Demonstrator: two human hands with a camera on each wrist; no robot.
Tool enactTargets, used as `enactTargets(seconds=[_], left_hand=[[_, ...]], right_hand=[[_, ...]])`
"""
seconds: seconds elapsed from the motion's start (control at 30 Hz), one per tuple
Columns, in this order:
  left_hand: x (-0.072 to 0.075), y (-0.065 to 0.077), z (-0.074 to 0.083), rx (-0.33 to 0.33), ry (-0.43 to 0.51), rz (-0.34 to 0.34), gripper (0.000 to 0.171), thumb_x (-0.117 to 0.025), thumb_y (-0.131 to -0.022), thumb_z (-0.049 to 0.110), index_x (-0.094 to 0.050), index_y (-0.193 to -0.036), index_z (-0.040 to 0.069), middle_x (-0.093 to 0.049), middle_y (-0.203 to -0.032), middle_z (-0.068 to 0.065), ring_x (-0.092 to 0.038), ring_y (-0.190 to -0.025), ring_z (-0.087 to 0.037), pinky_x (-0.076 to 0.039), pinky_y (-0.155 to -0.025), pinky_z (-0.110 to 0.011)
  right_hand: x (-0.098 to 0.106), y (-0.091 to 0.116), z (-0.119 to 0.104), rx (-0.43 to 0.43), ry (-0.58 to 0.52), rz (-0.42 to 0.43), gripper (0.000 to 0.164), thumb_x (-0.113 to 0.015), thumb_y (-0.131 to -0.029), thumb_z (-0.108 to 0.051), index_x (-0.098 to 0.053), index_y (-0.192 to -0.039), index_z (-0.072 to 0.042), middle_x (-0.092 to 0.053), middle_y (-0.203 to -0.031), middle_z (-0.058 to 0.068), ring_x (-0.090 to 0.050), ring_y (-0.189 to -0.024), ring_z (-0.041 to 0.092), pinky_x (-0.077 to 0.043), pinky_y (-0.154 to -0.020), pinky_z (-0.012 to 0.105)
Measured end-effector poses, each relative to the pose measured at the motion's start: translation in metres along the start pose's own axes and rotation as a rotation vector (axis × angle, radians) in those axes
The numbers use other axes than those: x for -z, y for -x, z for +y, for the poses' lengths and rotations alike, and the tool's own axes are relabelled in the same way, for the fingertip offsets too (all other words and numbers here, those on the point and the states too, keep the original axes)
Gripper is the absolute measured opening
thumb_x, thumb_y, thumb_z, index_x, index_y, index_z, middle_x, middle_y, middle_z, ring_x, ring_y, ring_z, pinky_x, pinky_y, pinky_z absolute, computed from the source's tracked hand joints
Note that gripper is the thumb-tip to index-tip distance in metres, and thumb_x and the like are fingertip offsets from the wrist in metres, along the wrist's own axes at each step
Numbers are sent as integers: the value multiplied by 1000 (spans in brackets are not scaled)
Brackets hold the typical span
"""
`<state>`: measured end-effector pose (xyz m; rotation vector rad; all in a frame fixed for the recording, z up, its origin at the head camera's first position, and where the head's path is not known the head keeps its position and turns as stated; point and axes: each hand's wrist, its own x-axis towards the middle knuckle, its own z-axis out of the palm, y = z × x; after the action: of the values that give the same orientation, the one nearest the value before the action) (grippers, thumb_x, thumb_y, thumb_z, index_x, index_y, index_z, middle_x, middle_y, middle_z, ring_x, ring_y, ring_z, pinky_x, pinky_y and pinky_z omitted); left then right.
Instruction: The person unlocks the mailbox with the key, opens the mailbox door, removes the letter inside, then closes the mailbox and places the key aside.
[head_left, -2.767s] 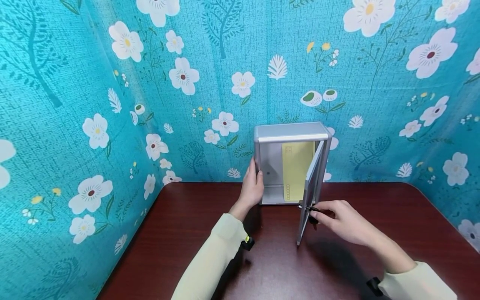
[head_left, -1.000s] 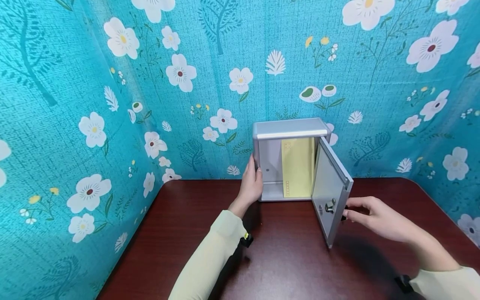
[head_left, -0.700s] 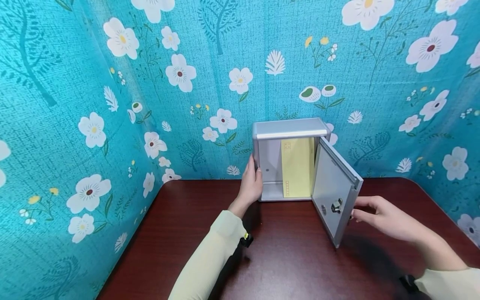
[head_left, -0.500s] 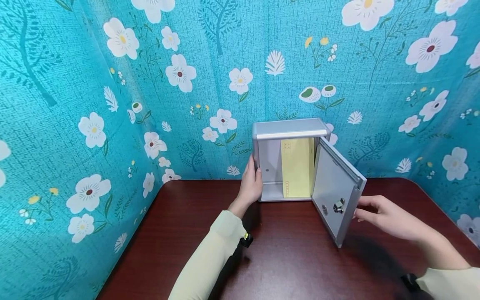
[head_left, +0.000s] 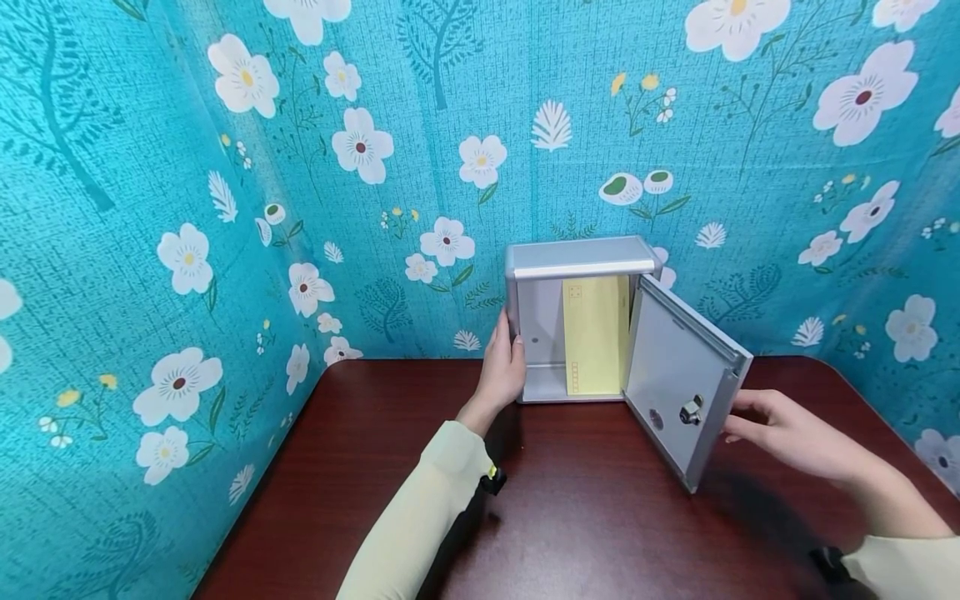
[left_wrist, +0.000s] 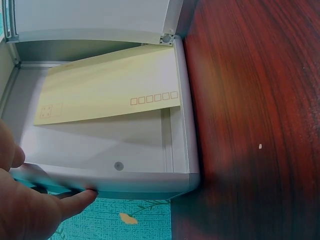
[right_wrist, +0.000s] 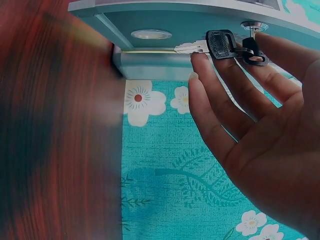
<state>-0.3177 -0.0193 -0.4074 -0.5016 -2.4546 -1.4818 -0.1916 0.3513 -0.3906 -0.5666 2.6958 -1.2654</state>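
Observation:
A silver metal mailbox [head_left: 581, 257] stands upright on the table, its door [head_left: 667, 358] swung out to the right. Inside leans a yellow envelope [head_left: 596, 333], printed with small red squares [left_wrist: 154, 98]. My left hand [head_left: 504, 371] grips the box's left side, thumb at the front edge and fingers along the outer wall. On the door's inner face is a cam lock [head_left: 692, 410]. Behind the door's free edge, my right hand [head_left: 780, 429] pinches the key [right_wrist: 252, 47] standing in the lock. A second black-headed key [right_wrist: 220, 44] hangs from the same ring, lying against my fingers.
The dark red wooden table [head_left: 570, 533] extends around the box. Close behind it hangs a turquoise flowered curtain [head_left: 420, 192], which also runs down the left and right sides. An oval window [right_wrist: 151, 34] sits in the door near the lock.
The door has swung from nearly edge-on to wide out on the right, my right hand moving right with it. My left hand keeps its grip on the box; the envelope stays inside.

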Motion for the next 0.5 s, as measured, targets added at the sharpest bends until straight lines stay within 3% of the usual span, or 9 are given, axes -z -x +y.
enactTargets(seconds=[0.27, 0.5], left_hand=[[0, 1, -2, -10, 21, 4, 61, -37, -111, 10, -9, -164, 3, -19, -169, -13, -21, -155, -24, -26, -122, -42], [2, 5, -4, 47, 38, 6, 58, -38, -111, 13, -15, -164, 5, -24, -168, -12, -26, -153, -25, -33, -119, -45]], right_hand=[[3, 1, 7, 27, 14, 15, 31, -60, -104, -12, -65, -131, 1, -73, -116, 8, -70, -93, 10, -59, -75, 28], [6, 1, 5, 5, 27, 18, 31, -60, -104, -15, -65, -130, 1, -73, -116, 11, -70, -92, 11, -59, -75, 27]])
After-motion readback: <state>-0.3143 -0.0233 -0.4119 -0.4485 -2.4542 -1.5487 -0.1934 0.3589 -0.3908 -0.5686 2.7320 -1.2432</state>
